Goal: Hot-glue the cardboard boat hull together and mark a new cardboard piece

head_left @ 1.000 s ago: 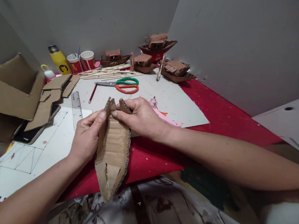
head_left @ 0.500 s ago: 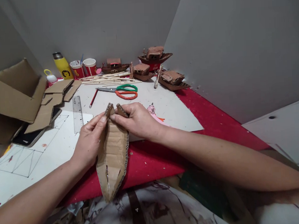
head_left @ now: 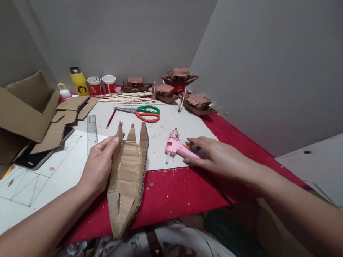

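The left hand [head_left: 100, 168] is gripping the left wall of a cardboard hull [head_left: 128, 180], with the thumb on the inside and the fingers behind. The hull is lying lengthwise across the near edge of the red-covered worktop [head_left: 177, 197]. Its pointed end is hanging out toward the person's lap, and its pronged end is resting on a grey board [head_left: 171, 122]. The right hand [head_left: 216, 157] is lying flat and loose, its fingertips touching the handle of a pink glue gun [head_left: 176, 146] on that board, just right of the hull.

At the far left an open cardboard box [head_left: 15, 110] is crowding the worktop's edge, with cardboard offcuts [head_left: 64, 118], a pencilled white sheet [head_left: 25, 186] and a steel ruler [head_left: 91, 129] lying beside it. A yellow bottle [head_left: 79, 81], two red-and-white cups [head_left: 95, 85], wooden sticks [head_left: 126, 97], scissors [head_left: 144, 113] and model boats [head_left: 180, 76] are lining the back.

Grey walls are closing in behind and on the right. The widest bare stretch is the crumb-speckled red cloth running from the hull toward the right wall.

The bottle's dark emblem and the ruler's marks are showing too small to read.
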Tool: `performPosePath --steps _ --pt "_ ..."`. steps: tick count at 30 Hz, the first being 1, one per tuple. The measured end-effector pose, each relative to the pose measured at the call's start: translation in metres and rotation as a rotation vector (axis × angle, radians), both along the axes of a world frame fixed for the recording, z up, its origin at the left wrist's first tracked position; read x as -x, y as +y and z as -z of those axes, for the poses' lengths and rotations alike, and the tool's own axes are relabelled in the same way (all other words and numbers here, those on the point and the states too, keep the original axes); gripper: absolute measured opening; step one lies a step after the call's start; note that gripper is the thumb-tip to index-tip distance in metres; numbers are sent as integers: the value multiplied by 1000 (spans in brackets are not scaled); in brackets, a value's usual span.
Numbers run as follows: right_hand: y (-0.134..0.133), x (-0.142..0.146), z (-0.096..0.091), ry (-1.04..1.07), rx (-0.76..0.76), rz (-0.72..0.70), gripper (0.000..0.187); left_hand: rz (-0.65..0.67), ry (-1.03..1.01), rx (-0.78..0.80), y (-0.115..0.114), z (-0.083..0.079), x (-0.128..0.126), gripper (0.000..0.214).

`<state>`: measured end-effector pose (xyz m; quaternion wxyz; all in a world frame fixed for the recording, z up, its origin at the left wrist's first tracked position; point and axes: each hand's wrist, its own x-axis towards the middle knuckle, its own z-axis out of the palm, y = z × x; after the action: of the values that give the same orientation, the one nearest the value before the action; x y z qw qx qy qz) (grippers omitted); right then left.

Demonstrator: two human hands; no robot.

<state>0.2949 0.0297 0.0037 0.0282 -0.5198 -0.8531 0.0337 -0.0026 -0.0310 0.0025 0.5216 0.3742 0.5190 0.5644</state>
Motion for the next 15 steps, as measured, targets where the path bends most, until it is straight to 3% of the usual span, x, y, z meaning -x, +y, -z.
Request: performPosePath --steps 4,7,9,12,15 --pt "-4 7 8 11 31 -42 45 6 57 27 -2 -2 -3 34" --pt "0 8 11 177 25 -68 38 28 71 44 -3 -6 -4 34" --pt "3 3 8 377 70 -28 36 36 51 45 -3 -7 -3 31" --pt "2 -6 -6 792 277 139 40 70 -18 48 1 -8 4 29" --pt "-5 -8 -19 1282 403 169 32 245 -198 96 7 -9 13 32"
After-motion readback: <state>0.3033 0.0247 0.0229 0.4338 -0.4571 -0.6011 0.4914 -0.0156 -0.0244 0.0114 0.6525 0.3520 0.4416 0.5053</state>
